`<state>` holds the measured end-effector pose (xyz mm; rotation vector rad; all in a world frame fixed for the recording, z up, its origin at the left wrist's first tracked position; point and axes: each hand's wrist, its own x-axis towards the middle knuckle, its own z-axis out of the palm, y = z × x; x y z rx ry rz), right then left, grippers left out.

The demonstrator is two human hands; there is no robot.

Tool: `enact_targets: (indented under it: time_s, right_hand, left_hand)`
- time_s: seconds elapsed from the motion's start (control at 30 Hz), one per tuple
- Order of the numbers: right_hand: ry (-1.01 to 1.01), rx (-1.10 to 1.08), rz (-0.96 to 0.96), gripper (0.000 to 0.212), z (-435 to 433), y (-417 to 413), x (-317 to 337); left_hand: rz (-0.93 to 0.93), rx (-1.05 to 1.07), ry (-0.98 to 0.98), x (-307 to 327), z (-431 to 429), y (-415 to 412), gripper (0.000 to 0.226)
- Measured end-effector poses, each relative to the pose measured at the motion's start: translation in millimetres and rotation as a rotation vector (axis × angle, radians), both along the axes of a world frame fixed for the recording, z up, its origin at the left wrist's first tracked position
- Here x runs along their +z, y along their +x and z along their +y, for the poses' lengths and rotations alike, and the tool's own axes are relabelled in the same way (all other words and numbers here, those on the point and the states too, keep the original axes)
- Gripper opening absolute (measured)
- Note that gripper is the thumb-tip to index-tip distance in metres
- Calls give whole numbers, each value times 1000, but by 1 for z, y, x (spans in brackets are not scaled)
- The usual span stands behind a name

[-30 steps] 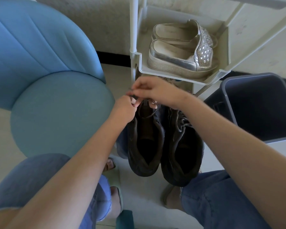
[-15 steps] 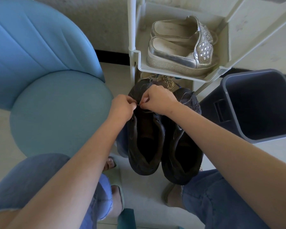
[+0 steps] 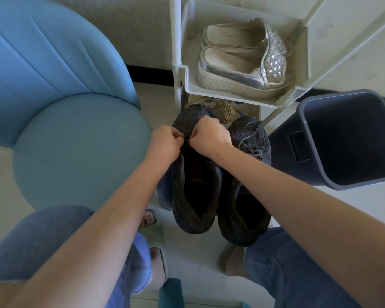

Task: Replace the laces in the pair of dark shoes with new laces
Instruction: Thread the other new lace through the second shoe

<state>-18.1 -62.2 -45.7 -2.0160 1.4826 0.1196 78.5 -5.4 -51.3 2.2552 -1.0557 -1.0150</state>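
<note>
Both forearms are stretched forward and down, converging over the floor. The left hand (image 3: 166, 146) and right hand (image 3: 210, 136) are held knuckle to knuckle, fingers curled, fingertips nearly meeting. A short bit of thin lace (image 3: 186, 139) is pinched between them, gripped by each hand; little of it can be made out. The pinch is placed at the front of the throat of the left dark shoe (image 3: 193, 192).

Dark shoes counted: two, stood side by side on the floor between the knees, toes away from the person. The right dark shoe (image 3: 245, 203) is seen with grey lacing (image 3: 252, 146) over its forepart.

Beyond, one white rack (image 3: 186, 80) is noted, two silver shoes (image 3: 238, 74) on its shelf. One grey bin (image 3: 347, 138) is set to the right, one blue chair (image 3: 71, 147) to the left.
</note>
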Motion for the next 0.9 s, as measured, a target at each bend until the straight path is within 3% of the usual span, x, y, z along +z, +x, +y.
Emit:
enact_targets:
  time_s: [0.27,0.47,0.6,0.77,0.9]
  right_hand:
    - [-69,71,17,23,7,0,0]
    - [-46,-66,-31,24,13,-2,-2]
    - [-97,-31,-2,24,16,1,-3]
    - [45,-146,-156,11,9,-8,-5]
    - [6,-183,-137,10,15,-5,-10]
  left_hand:
    - [-24,-33,3,0,-1,-1,27]
    - [-37,-41,7,1,0,1,28]
    - [-48,-63,1,3,0,-3,28]
    - [-44,-66,-1,2,0,-3,28]
    - [13,-22,8,2,-1,-2,25]
